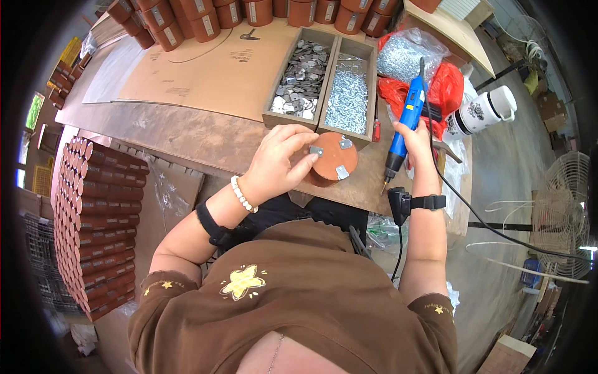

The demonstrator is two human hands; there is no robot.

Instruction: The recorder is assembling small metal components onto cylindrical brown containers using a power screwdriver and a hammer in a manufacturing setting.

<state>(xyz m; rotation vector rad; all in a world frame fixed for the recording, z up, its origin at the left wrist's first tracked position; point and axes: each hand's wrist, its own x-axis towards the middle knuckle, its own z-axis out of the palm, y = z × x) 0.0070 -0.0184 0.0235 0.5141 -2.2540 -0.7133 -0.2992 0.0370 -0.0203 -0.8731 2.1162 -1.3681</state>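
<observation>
A round reddish-brown wooden block (330, 163) stands near the table's front edge, straight before me. On its top lie two small metal plates, one at the far side (345, 144) and one at the near side (342, 172). At its left rim, a third metal plate (316, 151) sits between the thumb and fingers of my left hand (278, 157), which is closed about it. My right hand (416, 140) is wrapped round a blue electric screwdriver (408, 115), held to the right of the block. The tool's tip points down, apart from the block.
Beyond the block is a divided wooden box with metal plates (305, 75) and screws (346, 100). Red bags (448, 87) and a white jug (486, 112) stand right. The power cord (473, 218) trails rightward. Brown cylinders line the back (205, 25) and stack at left (99, 218).
</observation>
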